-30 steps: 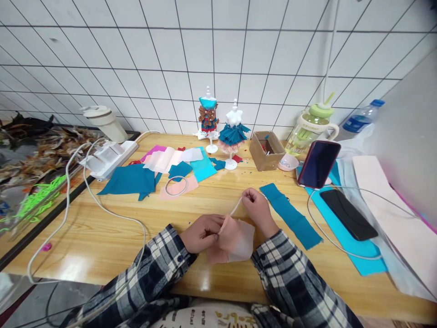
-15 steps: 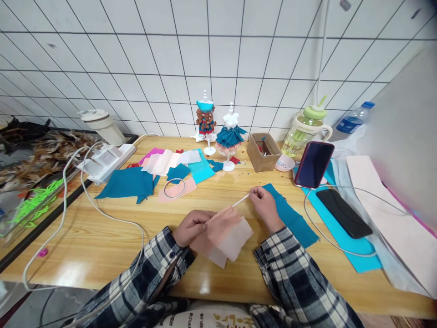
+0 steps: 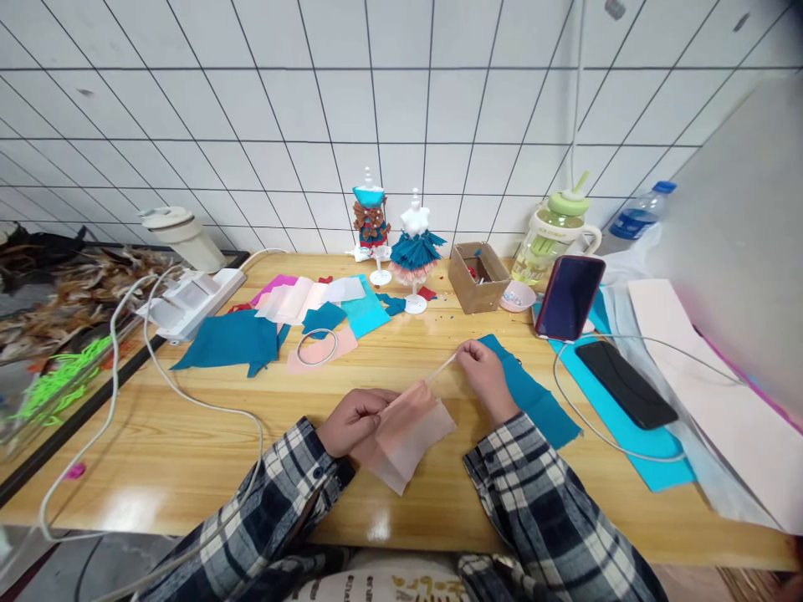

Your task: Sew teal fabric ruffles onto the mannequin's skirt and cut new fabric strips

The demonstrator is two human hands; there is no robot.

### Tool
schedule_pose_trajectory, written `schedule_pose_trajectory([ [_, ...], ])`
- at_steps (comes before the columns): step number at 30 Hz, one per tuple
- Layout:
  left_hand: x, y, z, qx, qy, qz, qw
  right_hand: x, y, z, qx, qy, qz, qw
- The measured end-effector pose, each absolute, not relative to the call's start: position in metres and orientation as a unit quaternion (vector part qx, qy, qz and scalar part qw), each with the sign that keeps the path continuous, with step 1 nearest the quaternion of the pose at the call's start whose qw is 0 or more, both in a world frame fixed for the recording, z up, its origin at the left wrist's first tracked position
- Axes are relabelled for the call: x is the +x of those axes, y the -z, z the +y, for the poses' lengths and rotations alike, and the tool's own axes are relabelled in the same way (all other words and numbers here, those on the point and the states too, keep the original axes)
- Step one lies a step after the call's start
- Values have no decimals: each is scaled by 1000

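Observation:
Between thumb and fingers, my left hand [image 3: 356, 420] pinches the upper left edge of a sheer peach piece of fabric [image 3: 407, 435], which hangs in loose layers over the table. My right hand [image 3: 480, 372] is closed on the end of a narrow pale strip [image 3: 442, 369]. That strip runs slantwise down to the fabric's upper edge; whether it is a part of the fabric or lies stuck to it, I cannot tell. Beside and under my right hand lies a teal cloth piece [image 3: 539, 401]. A round hoop [image 3: 299, 348] rests on a flat peach scrap [image 3: 345, 341] farther left.
Two small dress-form stands, one in a teal skirt [image 3: 417, 253], stand near the wall. Beside them are a cardboard box [image 3: 480, 293] and a pink dish [image 3: 518, 297]. A propped phone [image 3: 570, 299] and a black phone [image 3: 626, 385] lie right; a white cable [image 3: 207, 407] crosses left.
The loose layers of peach fabric have swung together and hang narrower. My hands keep nearly the same places and grips, while the whole view has shifted slightly.

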State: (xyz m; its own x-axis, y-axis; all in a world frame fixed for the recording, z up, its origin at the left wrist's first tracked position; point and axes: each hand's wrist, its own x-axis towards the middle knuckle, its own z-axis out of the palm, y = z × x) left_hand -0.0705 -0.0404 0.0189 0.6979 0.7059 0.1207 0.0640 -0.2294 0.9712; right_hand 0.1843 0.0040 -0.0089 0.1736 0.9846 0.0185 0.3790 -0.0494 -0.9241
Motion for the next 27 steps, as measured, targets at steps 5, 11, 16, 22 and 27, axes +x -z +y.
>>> schedule_pose_trajectory([
  [5,-69,-20,-40,739,-280,261,555,184,10,4,-637,-348,-536,431],
  [11,-67,-21,-40,742,-286,251,552,183,12,4,-643,-348,-531,429],
  [16,-67,-21,-40,741,-285,241,558,184,12,4,-645,-349,-529,428],
  [22,-66,-23,-40,738,-288,237,563,184,11,4,-648,-350,-523,429],
  [27,-64,-26,-40,734,-294,221,571,183,10,4,-649,-351,-518,433],
])
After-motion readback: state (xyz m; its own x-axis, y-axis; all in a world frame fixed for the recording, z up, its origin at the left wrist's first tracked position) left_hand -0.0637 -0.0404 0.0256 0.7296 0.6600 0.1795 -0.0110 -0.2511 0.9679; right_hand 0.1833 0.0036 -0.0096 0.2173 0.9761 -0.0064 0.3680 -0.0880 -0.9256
